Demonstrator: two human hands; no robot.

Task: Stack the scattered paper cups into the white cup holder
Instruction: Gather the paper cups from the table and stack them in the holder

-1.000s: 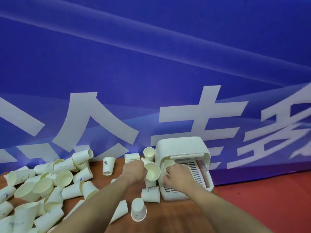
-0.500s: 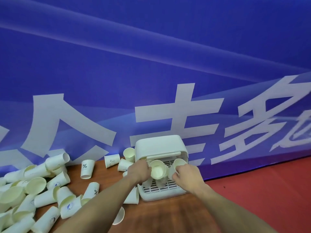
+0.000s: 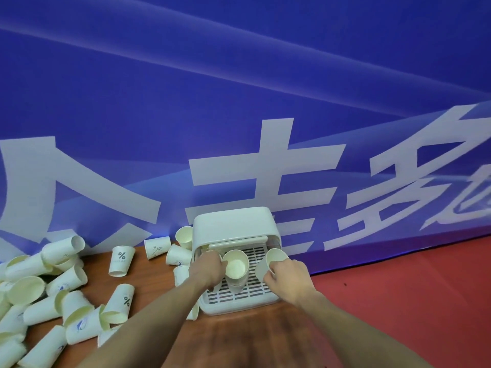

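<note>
Left hand (image 3: 208, 269) grips a cup stack (image 3: 235, 269) standing on the slatted tray of the white cup holder (image 3: 233, 229), mouth facing the camera. Right hand (image 3: 285, 274) pinches a single paper cup (image 3: 273, 257) just right of that stack, over the tray. Scattered cups (image 3: 66, 296) lie on the counter (image 3: 255, 338), well left of both hands.

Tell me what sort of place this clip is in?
Probably an event or exhibition venue: a big blue printed banner with large white characters behind a wooden table, red carpet, and dozens of disposable paper cups.
</note>
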